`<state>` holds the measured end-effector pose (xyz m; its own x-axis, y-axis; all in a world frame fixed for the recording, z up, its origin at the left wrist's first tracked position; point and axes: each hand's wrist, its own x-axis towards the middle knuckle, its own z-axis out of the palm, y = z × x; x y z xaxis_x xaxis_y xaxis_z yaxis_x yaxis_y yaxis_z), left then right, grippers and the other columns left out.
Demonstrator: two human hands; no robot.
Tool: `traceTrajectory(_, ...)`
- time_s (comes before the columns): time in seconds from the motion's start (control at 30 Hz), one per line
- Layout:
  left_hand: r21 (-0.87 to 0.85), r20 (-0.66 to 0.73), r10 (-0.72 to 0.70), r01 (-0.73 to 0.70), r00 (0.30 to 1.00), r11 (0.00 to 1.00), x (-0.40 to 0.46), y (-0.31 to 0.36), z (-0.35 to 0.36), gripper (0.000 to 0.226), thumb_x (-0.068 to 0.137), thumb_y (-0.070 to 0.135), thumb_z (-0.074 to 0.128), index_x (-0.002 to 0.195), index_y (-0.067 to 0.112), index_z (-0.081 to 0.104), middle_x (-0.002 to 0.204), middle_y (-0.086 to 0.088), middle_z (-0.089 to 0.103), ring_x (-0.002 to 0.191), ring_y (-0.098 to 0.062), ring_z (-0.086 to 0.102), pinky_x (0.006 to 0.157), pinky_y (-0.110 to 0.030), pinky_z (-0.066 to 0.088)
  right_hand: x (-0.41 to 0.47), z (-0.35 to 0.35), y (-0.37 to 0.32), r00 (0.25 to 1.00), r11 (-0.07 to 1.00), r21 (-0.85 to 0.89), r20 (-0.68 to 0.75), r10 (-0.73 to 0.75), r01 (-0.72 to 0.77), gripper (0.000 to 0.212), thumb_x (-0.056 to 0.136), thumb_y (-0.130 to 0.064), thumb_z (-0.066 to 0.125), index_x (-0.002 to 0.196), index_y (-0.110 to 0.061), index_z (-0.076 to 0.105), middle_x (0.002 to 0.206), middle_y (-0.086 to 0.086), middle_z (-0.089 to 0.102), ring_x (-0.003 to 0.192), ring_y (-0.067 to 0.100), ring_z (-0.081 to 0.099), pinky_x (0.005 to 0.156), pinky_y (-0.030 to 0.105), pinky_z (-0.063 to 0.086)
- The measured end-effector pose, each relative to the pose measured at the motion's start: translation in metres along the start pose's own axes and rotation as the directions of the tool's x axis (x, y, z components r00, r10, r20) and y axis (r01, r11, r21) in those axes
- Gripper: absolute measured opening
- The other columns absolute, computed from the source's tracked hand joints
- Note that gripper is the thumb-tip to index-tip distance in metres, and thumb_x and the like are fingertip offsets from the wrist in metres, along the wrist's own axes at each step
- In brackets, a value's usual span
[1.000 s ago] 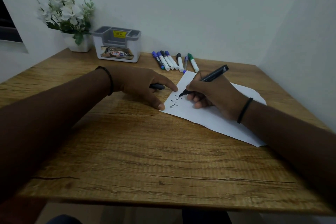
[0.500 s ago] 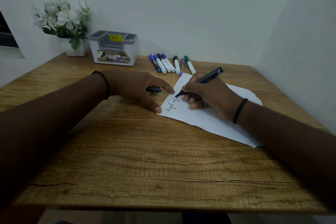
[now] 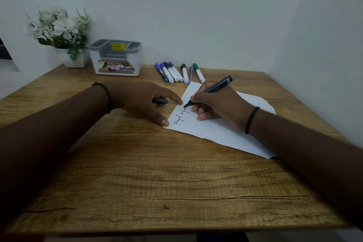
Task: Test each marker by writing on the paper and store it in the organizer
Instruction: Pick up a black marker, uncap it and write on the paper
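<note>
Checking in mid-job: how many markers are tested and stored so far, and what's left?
None stored that I can see: no marker stands above the rim of the organizer. In hand: the right hand writes with the black marker on the paper; a line of ink already shows. The left hand holds its cap and pins the sheet. Left: the row of markers by the wall.

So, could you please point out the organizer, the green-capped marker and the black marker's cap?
organizer point(image 3: 117, 68): head view, front wall.
green-capped marker point(image 3: 198, 72): head view, mid-barrel.
black marker's cap point(image 3: 161, 101): head view, exposed end under left hand.
</note>
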<state>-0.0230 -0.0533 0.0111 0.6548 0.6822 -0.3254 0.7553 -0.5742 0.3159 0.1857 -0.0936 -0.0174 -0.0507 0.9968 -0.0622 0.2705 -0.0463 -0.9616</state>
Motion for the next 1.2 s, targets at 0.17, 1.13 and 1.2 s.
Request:
traceTrajectory(0.17,-0.003,-0.021,0.009,-0.009,1.0,1.0,0.0,-0.003,0.002,0.073,0.076,0.05,0.068,0.14,0.047,0.033,0.129,0.025,0.04,0.089,0.006,0.029,0.083,-0.02,0.034,-0.001,-0.001,0.0,1.0,1.0,0.018,-0.009,0.002,-0.002,0.014,0.089,-0.007,0.07,0.079,-0.007,0.061,0.068,0.012,0.07,0.052,0.013,0.062,0.052,0.028,0.057)
traceTrajectory(1.13,-0.527,-0.484,-0.11,-0.189,0.868,0.828,-0.013,-0.042,0.003,0.013,0.094,0.016,0.056,0.096,0.01,0.045,0.072,-0.005,0.055,0.059,-0.011,0.044,0.056,-0.031,0.039,-0.007,-0.009,-0.014,0.951,0.878,0.372,-0.044,-0.307,0.301,0.007,0.097,-0.01,0.059,0.097,-0.003,0.062,0.076,0.014,0.069,0.064,0.019,0.062,0.059,0.029,0.056)
traceTrajectory(1.2,-0.509,-0.493,-0.068,-0.224,0.867,0.831,-0.014,-0.041,0.003,0.009,0.091,0.011,0.061,0.095,0.006,0.054,0.075,-0.014,0.063,0.058,-0.013,0.046,0.054,-0.029,0.04,-0.007,-0.008,-0.013,0.941,0.89,0.31,-0.059,-0.332,0.334,0.005,0.093,-0.006,0.064,0.097,-0.003,0.066,0.075,0.013,0.068,0.064,0.018,0.061,0.059,0.029,0.055)
